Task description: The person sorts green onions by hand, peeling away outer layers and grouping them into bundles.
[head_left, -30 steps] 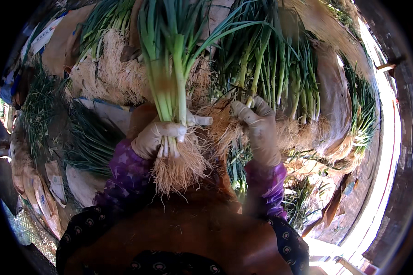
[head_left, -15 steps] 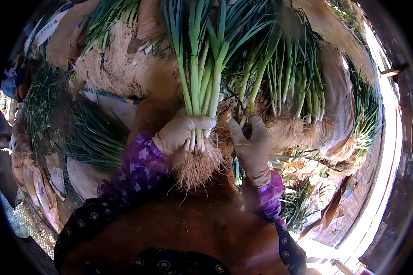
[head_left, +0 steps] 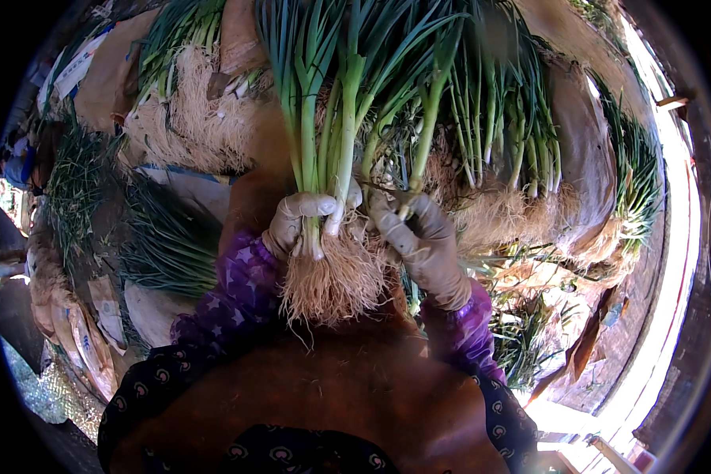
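Observation:
My left hand (head_left: 296,221), in a dirty pale glove with a purple starred sleeve, is closed around a bunch of green onions (head_left: 332,134) just above their tangled pale roots (head_left: 332,280). The long green leaves rise upright to the top of the view. My right hand (head_left: 423,245), also gloved, pinches one more onion stalk (head_left: 423,142) right beside the bunch, its fingers touching the bunch's base.
Piles of green onions with roots lie behind at the left (head_left: 189,118) and right (head_left: 513,174). Loose green tops (head_left: 162,245) lie at the left on brown sacking (head_left: 584,142). Bags and wrappers (head_left: 95,316) sit lower left. A bright sunlit edge (head_left: 671,261) runs along the right.
The bunch in my left hand has shifted right and closer to centre. My right hand has moved in against it and taken hold of a stalk.

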`<state>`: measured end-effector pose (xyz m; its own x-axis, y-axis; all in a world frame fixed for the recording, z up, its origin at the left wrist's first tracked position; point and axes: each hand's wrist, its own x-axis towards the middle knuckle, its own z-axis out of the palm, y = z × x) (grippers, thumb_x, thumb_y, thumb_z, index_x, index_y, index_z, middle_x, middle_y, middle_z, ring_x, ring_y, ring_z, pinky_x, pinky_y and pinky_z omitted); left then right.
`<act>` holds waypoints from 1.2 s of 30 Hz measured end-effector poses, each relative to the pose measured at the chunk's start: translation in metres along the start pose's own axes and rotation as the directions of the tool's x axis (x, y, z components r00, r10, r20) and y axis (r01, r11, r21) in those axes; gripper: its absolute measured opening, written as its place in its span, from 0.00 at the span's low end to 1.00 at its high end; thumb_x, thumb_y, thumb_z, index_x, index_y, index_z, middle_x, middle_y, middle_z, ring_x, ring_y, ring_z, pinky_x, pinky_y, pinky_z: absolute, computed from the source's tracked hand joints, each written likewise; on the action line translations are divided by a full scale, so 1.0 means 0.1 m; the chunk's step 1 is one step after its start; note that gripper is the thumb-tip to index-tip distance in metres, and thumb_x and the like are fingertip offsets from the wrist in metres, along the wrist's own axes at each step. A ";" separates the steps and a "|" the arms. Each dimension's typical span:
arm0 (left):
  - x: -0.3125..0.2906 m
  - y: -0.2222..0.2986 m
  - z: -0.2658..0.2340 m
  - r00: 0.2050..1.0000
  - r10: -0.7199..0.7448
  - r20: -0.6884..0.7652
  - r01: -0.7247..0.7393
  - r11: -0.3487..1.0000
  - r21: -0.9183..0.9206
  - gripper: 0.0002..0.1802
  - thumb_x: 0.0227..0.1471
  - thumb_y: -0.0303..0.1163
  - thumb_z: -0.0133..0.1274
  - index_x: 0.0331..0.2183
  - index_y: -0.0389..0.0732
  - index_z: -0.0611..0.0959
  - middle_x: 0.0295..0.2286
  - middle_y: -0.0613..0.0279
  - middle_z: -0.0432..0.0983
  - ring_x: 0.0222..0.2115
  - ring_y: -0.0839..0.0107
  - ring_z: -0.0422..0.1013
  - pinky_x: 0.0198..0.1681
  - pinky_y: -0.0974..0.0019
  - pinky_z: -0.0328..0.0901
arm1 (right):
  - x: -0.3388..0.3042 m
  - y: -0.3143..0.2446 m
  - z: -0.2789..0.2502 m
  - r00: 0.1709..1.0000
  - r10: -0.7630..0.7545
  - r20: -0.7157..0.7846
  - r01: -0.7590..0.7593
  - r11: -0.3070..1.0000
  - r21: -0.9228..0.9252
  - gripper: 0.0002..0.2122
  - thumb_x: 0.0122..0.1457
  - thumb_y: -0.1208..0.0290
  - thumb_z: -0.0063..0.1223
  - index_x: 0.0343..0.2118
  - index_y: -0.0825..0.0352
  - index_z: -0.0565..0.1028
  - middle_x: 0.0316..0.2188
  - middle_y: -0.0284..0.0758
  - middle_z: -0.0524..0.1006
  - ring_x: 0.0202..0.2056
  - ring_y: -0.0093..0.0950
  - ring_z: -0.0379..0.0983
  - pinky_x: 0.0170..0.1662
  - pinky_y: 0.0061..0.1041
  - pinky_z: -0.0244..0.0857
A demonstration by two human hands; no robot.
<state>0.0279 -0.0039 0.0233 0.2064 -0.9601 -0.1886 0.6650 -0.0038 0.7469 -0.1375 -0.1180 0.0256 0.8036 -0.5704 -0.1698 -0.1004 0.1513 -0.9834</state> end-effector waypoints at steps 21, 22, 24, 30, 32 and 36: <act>-0.20 0.07 0.19 0.992 0.090 0.092 -0.075 0.985 -0.158 0.23 0.30 0.35 0.52 0.34 0.34 0.75 0.31 0.54 0.72 0.36 0.59 0.67 0.49 0.56 0.58 | 0.84 0.09 0.16 0.986 0.159 -0.056 -0.114 0.872 0.476 0.17 0.55 0.61 0.52 0.42 0.67 0.73 0.27 0.33 0.77 0.17 0.13 0.63 0.17 0.08 0.52; -0.20 -0.05 0.19 0.992 0.115 0.059 -0.099 0.968 -0.232 0.24 0.30 0.35 0.52 0.35 0.34 0.75 0.31 0.54 0.72 0.38 0.58 0.67 0.51 0.54 0.57 | 0.91 -0.02 0.17 0.990 0.051 -0.129 -0.007 0.947 0.321 0.11 0.55 0.65 0.52 0.35 0.67 0.76 0.21 0.28 0.75 0.16 0.13 0.61 0.17 0.09 0.52; -0.26 -0.06 0.26 0.969 0.104 0.225 -0.031 0.951 -0.307 0.22 0.32 0.32 0.52 0.35 0.34 0.76 0.31 0.58 0.71 0.43 0.55 0.65 0.52 0.53 0.56 | 1.08 0.11 0.10 0.983 0.021 -0.181 0.009 0.986 0.165 0.08 0.55 0.67 0.51 0.31 0.67 0.76 0.17 0.26 0.73 0.15 0.12 0.60 0.16 0.09 0.51; -0.31 0.17 0.25 0.999 -0.013 -0.044 0.010 0.997 -0.076 0.19 0.36 0.31 0.50 0.35 0.33 0.75 0.32 0.59 0.69 0.42 0.58 0.65 0.43 0.61 0.63 | 0.07 0.02 0.04 0.909 -0.092 0.406 -0.003 0.974 0.228 0.09 0.56 0.68 0.51 0.27 0.69 0.75 0.14 0.31 0.71 0.10 0.16 0.64 0.12 0.14 0.58; -0.34 0.15 0.22 0.999 0.047 -0.013 -0.048 0.994 -0.101 0.19 0.36 0.31 0.50 0.35 0.33 0.74 0.32 0.59 0.68 0.41 0.60 0.65 0.40 0.63 0.63 | -0.26 -0.07 -0.15 0.758 -0.069 0.649 -0.035 0.989 0.146 0.09 0.54 0.69 0.53 0.30 0.71 0.76 0.22 0.38 0.77 0.14 0.17 0.68 0.13 0.15 0.61; -0.40 0.13 0.23 0.999 0.039 0.020 -0.032 0.967 -0.252 0.20 0.33 0.35 0.51 0.32 0.35 0.72 0.27 0.57 0.64 0.32 0.66 0.62 0.34 0.67 0.63 | -0.03 -0.23 -0.28 0.969 -0.231 -0.088 0.128 0.773 -0.621 0.15 0.52 0.72 0.53 0.43 0.68 0.70 0.36 0.41 0.76 0.24 0.23 0.73 0.24 0.21 0.68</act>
<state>0.0120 0.0276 0.0554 0.2177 -0.9649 -0.1471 0.8175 0.0979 0.5675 -0.1539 -0.1424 0.0468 0.7501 -0.6588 0.0568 -0.3393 -0.4571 -0.8221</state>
